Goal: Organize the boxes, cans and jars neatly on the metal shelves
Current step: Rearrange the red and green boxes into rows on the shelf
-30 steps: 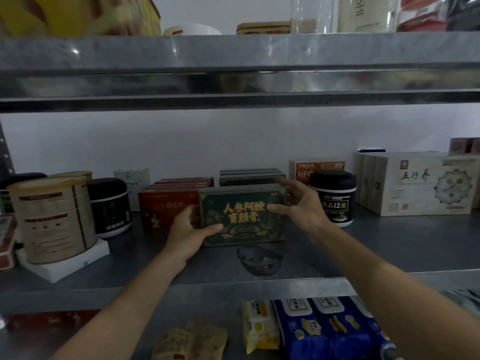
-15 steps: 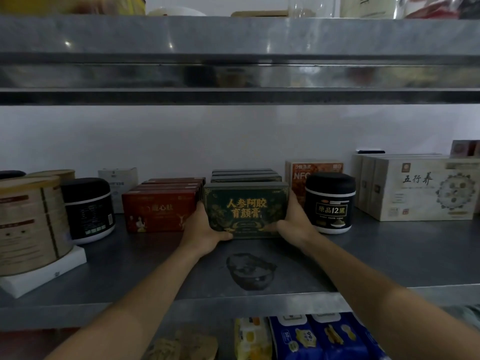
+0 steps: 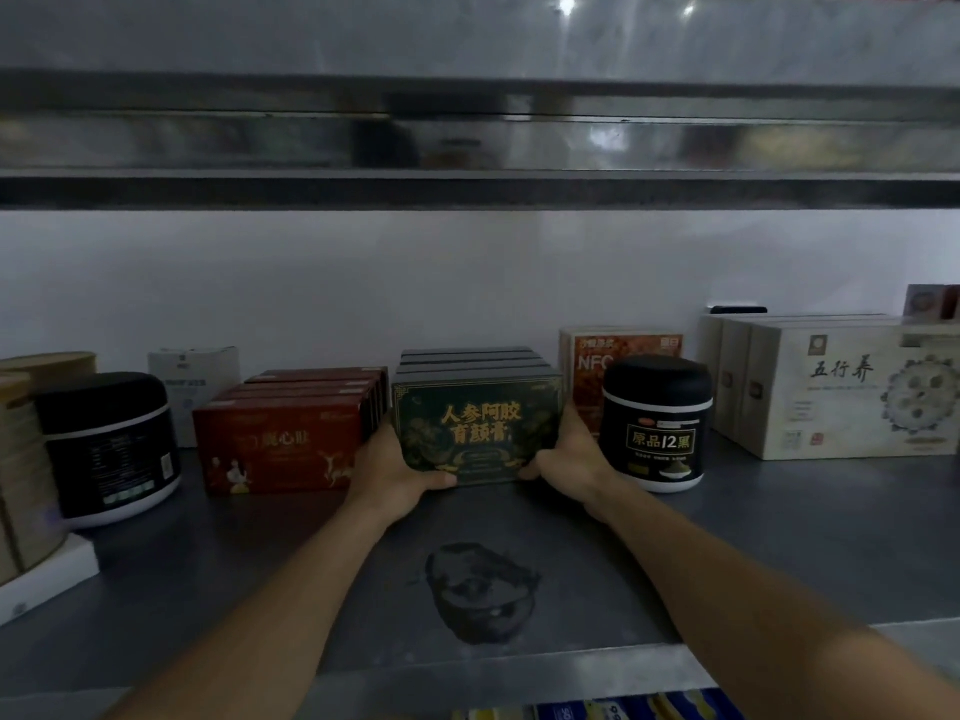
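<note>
Head: left grip (image 3: pixel 396 471), right grip (image 3: pixel 569 459) hold green box (image 3: pixel 478 423).

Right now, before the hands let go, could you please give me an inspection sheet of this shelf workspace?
Surface: metal shelf, grey, with a dark smudge near the front edge.
Job's things: green box upright at the front of a row of dark boxes; red boxes to its left; black jar to its right; second black jar and tan cans far left; cream boxes far right.
Clutter: white slab under the tan cans.
Grippers: left hand and right hand each grip one side of the green box.
Cables: nothing seen.
Surroundings: white wall behind; upper shelf above.
</note>
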### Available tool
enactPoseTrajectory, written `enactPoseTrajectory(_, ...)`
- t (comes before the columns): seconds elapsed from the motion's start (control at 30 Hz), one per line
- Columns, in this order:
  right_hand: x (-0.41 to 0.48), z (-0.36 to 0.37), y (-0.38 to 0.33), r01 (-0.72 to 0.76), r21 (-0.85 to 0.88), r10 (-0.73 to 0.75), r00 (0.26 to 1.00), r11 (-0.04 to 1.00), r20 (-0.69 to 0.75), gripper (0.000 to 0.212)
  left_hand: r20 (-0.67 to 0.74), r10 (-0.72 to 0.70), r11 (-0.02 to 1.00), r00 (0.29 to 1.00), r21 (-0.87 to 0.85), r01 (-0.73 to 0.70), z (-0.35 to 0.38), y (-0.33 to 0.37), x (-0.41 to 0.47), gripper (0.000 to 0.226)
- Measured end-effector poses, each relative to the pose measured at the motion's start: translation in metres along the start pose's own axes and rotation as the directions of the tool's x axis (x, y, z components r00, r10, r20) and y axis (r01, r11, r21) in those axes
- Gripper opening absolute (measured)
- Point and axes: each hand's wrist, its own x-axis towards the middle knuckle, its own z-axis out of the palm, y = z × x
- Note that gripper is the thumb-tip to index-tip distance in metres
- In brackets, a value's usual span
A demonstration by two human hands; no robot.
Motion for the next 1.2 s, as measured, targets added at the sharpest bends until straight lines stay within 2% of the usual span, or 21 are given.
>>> enactPoseTrajectory(0.13, 0.009, 0.001, 0.007, -0.008, -0.011, 0.007, 1.0, 1.0, -0.026, 0.09, 0.011, -0.035, 0.998, 0.999, -0.05, 0.035, 0.003, -0.005, 0.007, 0.087)
enactPoseTrajectory(0.43, 0.015, 0.0, 0.013, -0.009, -0.052, 0.006, 0.999, 0.999, -0.044, 0.094, 0.031, -0.071, 0.996, 0.997, -0.045, 0.073, 0.005, -0.014, 0.018, 0.09)
enactPoseTrajectory(0.93, 0.013, 0.0, 0.013, 0.021, 0.026, -0.02, 0.999, 0.999, -0.041, 0.085, 0.039, -0.052, 0.998, 0.998, -0.044, 0.053, 0.004, -0.01, 0.013, 0.089)
enactPoseTrajectory(1.2, 0.01, 0.001, 0.012, 0.056, 0.001, -0.056, 0.998, 0.998, -0.04, 0.079, 0.037, -0.05, 0.997, 0.998, -0.051, 0.052, 0.005, -0.01, 0.014, 0.087)
